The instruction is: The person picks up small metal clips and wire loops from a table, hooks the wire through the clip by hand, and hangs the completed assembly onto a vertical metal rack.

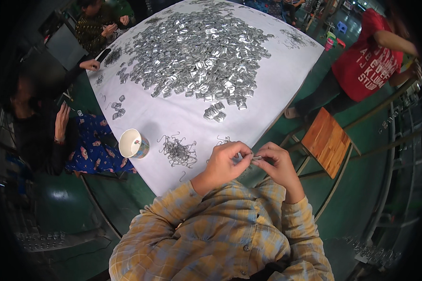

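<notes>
Close together at the table's near edge, my left hand [226, 161] and my right hand [279, 167] both pinch with thumb and fingertips. Between them is a small shiny metal piece [256, 158], mostly covered by the fingers, so its exact kind is hard to make out. Just left of my left hand, a tangle of thin wire hooks [179, 152] lies on the white-covered table [138, 103]. A few more wire hooks [224, 140] show behind my left hand. Farther back spreads a large heap of small silvery metal pieces [197, 54].
A paper cup [133, 144] stands at the table's left edge. Co-workers sit along the left side, one with a hand [90, 64] on the table. At right are a wooden stool [327, 140] and a person in a red shirt [368, 58].
</notes>
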`<state>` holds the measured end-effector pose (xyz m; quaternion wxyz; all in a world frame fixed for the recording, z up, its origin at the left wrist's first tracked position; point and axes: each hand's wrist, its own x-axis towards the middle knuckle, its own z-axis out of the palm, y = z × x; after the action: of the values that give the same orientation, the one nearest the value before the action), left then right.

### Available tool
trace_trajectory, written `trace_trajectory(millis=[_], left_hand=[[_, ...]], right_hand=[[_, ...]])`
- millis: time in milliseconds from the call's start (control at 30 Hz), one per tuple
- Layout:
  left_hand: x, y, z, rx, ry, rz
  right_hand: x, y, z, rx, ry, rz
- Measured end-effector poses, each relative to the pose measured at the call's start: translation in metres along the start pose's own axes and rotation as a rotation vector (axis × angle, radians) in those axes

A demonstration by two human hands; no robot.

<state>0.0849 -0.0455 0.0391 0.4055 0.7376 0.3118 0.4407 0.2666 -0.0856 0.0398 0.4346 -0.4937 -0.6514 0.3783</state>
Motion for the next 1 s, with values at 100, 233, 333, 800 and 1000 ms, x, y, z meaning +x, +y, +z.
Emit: trace_trajectory(millis=[100,233,333,800,1000], left_hand=[[-0.002,-0.002,0.003,-0.083,-0.016,-0.067],[-0.005,-0.004,0.007,-0.09,0.036,-0.101],[-0.007,-0.005,0.01,-0.092,0.036,-0.099],[-0.019,-0.008,0.031,-0.104,-0.029,-0.049],[-0.012,-0.013,0.036,-0.126,-0.036,-0.015]], right_hand=[[0.003,0.011,-0.011,0.047,-0.092,0.056],[0.021,0.036,-0.027,0.197,-0.195,0.078],[0.053,0.063,-0.025,0.163,0.026,0.147],[0.169,0.119,0.039,-0.531,0.33,0.223],[0.132,0.102,0.012,0.029,0.245,0.129]])
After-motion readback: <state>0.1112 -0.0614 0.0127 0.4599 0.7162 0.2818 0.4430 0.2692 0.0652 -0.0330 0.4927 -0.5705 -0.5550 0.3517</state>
